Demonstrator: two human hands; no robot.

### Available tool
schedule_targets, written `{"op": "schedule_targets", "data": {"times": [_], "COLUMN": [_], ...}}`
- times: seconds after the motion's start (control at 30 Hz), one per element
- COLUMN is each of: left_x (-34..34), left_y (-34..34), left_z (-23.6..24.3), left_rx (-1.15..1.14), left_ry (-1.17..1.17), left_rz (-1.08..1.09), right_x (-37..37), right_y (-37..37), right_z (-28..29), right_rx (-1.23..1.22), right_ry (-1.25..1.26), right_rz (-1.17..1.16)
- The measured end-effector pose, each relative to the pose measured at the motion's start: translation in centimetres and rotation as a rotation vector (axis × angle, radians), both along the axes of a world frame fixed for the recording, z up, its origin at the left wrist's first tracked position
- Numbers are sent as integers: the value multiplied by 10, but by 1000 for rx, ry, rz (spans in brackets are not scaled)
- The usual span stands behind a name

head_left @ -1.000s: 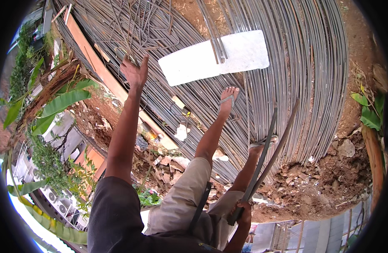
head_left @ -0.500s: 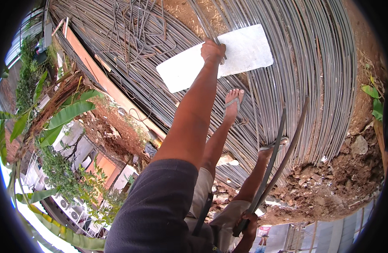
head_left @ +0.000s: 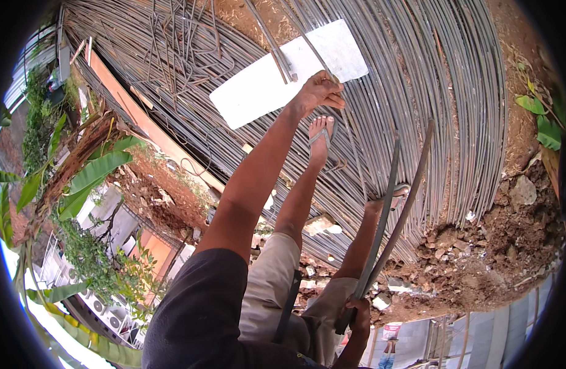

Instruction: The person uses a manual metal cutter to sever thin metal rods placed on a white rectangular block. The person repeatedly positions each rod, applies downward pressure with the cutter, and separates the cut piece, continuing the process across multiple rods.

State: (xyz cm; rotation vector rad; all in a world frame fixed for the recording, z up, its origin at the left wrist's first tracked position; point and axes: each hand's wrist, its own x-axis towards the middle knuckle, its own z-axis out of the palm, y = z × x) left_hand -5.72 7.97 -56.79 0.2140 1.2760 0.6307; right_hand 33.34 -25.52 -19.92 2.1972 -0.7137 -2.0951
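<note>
My left hand is closed round one thin steel rod above the right half of a white slab. The rod runs up and away from my fingers. A few other rods lie with their cut ends on the slab, to the left of my hand. Low down by my right thigh, my right hand grips two long dark metal bars near where they come together. They spread apart toward their far ends; whether they are joined in one tool, I cannot tell.
Long steel rods cover the ground under my sandalled feet. Bent rods lie tangled at the far left, near a wooden plank. Broken soil and rubble border the right; banana leaves hang at the left.
My left hand has let go of most of its rods, which now lie on the slab, and keeps one. It has moved slightly down relative to the slab. My right hand keeps its grip.
</note>
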Motion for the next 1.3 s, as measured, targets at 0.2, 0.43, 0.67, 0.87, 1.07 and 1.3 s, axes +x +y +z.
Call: {"op": "schedule_targets", "data": {"times": [0.2, 0.43, 0.67, 0.87, 1.07, 1.3], "left_x": [101, 139, 158, 224, 240, 149], "left_y": [-93, -115, -113, -180, -197, -134], "left_z": [-117, -171, -40, 190, 235, 336], "left_rx": [-145, -311, 71, 1043, 1049, 786], "left_ry": [-82, 253, 934, 290, 300, -11], "left_rz": [317, -87, -613, -1059, -700, -265], "right_x": [45, 83, 76, 37, -5, 13], "right_y": [2, -8, 10, 44, 67, 70], "right_z": [3, 5, 19, 39, 42, 44], "right_rx": [18, 25, 194, 265, 210, 292], "right_ry": [30, 26, 127, 162, 64, 34], "right_rz": [144, 89, 176, 27, -264, -264]}}
